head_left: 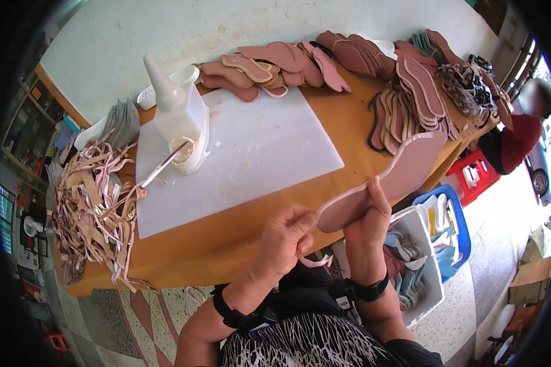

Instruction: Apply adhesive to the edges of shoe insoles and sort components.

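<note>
- Hands come first, nearest to us: our left hand [286, 235] is curled shut, pinching the heel end of a pink insole [386, 180] along with a thin pale strap [315, 262] that dangles below the fingers
- Our right hand [367, 223] grips the same insole from behind, fingers wrapped around its narrow waist, so the piece stands tilted up and away from us, clear of the table, where its white edge is easy to see
- Just beyond the hands we have the orange table [226, 235], and on it a white cutting board [257, 153] laid flat as a work surface within easy reach
- At the board's left corner stands a white glue bottle [177, 110] with a brush [162, 166] leaning in a small pot beside it
- A tangle of pink and beige straps [95, 208] lies heaped at the table's left edge
- Farther back, stacks of pink insoles [404, 98] fan across the far side
- To our right, below the table, white and blue baskets [450, 229] hold more cut pieces
- Farthest off, a person in red [520, 137] sits at the table's far end
</note>
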A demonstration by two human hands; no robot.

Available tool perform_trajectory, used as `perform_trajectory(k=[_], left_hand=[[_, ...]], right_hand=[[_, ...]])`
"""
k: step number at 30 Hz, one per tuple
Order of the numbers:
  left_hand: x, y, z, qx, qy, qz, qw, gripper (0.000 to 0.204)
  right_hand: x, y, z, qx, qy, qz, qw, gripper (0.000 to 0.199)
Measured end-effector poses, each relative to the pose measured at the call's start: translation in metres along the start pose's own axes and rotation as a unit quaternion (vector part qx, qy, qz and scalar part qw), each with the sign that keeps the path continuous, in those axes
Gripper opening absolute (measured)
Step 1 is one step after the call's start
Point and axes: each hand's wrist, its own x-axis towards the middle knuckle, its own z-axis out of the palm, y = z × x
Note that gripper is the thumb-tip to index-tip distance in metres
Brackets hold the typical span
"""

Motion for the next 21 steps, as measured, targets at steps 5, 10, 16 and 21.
perform_trajectory(k=[5, 10, 16, 21], left_hand=[[0.0, 0.001, 0.012, 0.117, 0.04, 0.06, 0.99, 0.012], [0.009, 0.003, 0.003, 0.33, 0.061, 0.209, 0.918, 0.021], [0.016, 0.054, -0.006, 0.394, 0.075, 0.244, 0.883, 0.018], [0.004, 0.072, -0.01, 0.479, 0.065, 0.247, 0.84, 0.015]], right_hand=[[-0.001, 0.003, 0.009, 0.001, 0.021, -0.03, 0.999, 0.016], [-0.002, 0.012, 0.018, 0.01, 0.055, -0.022, 0.998, 0.019], [-0.014, 0.006, -0.008, -0.12, -0.248, 0.34, 0.899, 0.034], [-0.025, -0.035, 0.059, -0.638, -0.403, -0.263, 0.601, 0.027]])
